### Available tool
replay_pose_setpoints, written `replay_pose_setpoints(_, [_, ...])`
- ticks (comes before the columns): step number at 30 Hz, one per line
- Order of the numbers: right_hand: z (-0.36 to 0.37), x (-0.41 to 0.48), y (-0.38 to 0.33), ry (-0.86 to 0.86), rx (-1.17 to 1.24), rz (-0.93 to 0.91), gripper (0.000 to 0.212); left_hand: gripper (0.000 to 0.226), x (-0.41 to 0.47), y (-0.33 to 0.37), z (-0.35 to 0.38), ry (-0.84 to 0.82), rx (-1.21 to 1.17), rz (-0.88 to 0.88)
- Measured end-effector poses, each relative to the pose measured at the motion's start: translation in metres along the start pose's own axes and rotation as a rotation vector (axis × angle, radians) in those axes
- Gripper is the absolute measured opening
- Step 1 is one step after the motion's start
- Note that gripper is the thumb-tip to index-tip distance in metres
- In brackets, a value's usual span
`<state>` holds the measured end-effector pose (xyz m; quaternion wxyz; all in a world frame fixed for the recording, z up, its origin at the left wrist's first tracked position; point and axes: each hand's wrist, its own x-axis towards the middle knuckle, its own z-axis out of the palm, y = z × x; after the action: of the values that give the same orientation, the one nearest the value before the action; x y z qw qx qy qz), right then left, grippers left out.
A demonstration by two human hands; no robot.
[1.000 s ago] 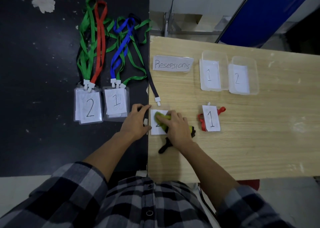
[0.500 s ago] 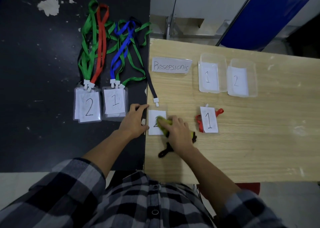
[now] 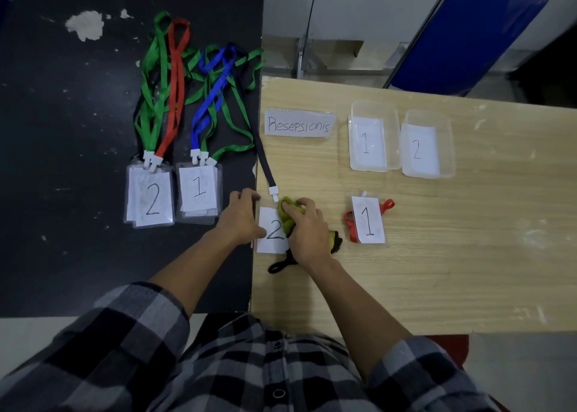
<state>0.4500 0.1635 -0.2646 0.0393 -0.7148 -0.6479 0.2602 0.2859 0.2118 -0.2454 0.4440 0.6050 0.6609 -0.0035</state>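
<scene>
Right hand (image 3: 307, 233) grips cloth (image 3: 288, 214) on card 2 (image 3: 271, 235) at worktop (image 3: 437, 255) left edge; left hand (image 3: 240, 221) braces it, grip unclear. Risk: card slips off edge if bracing loosens.

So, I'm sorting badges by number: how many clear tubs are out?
2. The tub marked 1 sits on the wooden table right of the Resepsionis sign; the tub marked 2 stands right of it. None seems hidden.

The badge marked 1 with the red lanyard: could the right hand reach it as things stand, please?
Probably yes: the badge marked 1 lies just right of the right hand on bare wooden table, nothing between. But that hand grips a yellow-green lanyard, so it may need to release it first.
</scene>
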Motion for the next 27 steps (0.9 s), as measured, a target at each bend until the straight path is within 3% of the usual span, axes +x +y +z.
replay_pose_setpoints(3, [0.004,0.000,0.006,-0.001,0.070,-0.037,0.072,0.043,0.003,0.009,0.004,0.121,-0.263,-0.027])
replay_pose_setpoints(6, [-0.001,0.003,0.013,0.024,0.356,-0.019,0.063,0.021,0.006,0.015,0.006,0.188,-0.533,-0.117])
replay_pose_setpoints(10, [-0.027,-0.002,0.012,0.047,0.890,0.324,0.055,0.020,0.010,0.013,0.000,0.129,-0.970,-0.292])
replay_pose_setpoints(13, [-0.042,-0.010,0.008,-0.101,1.140,0.407,0.048,0.023,0.006,0.018,-0.002,0.024,-1.235,-0.364])
replay_pose_setpoints(16, [-0.050,-0.015,0.001,-0.267,1.414,0.369,0.047,0.021,0.003,0.024,0.004,0.054,-1.261,-0.367])
replay_pose_setpoints(18, [-0.053,-0.015,-0.004,-0.302,1.491,0.304,0.047,0.024,0.003,0.026,0.009,0.084,-1.133,-0.352])
replay_pose_setpoints(21, [-0.053,-0.011,-0.012,-0.243,1.349,0.184,0.048,0.017,-0.004,0.030,0.012,0.017,-1.111,-0.381])
replay_pose_setpoints(24, [-0.040,-0.003,-0.013,-0.078,0.842,0.052,0.054,0.032,-0.012,0.027,0.010,-0.136,-1.261,-0.374])
replay_pose_setpoints(27, [-0.022,0.001,-0.009,-0.052,0.519,-0.032,0.058,0.027,-0.014,0.014,0.014,-0.141,-1.193,-0.323])
